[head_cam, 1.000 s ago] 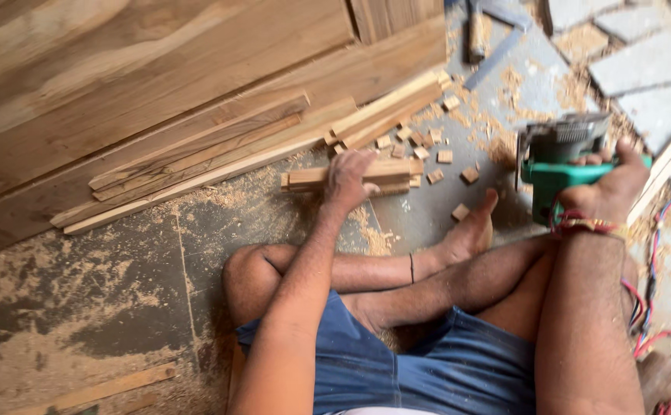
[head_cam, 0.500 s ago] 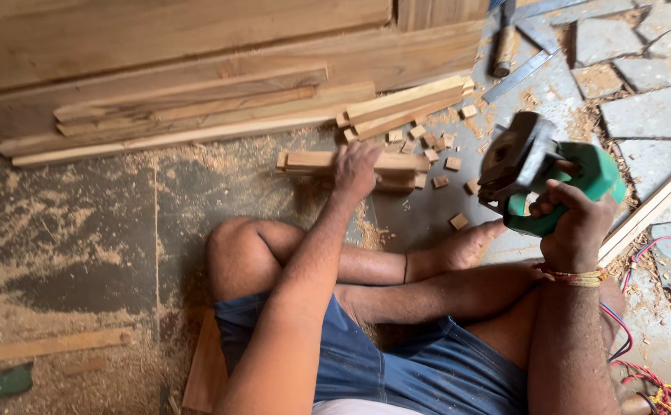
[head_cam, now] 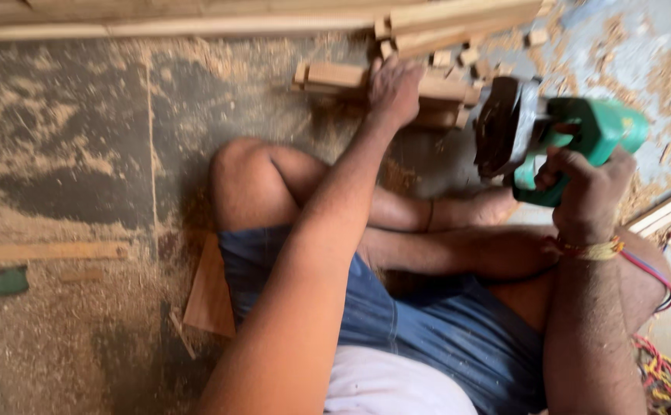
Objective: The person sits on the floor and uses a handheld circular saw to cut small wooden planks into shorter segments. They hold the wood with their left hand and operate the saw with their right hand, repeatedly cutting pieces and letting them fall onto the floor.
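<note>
I see the left hand (head_cam: 394,91) with fingers clamped on the wood strip (head_cam: 335,75) at twelve o'clock, steadying it, while the right hand (head_cam: 585,180) grips the green circular saw (head_cam: 558,131) at two o'clock, lifted clear.

left arm stretched way forward, left hand (head_cam: 394,91) pressed down flat; right hand (head_cam: 586,184) raised, fingers curled tight, wrist bent.

The single head camera looks steeply down, close over the seated person's lap and the sawdust-strewn floor (head_cam: 66,154).
</note>
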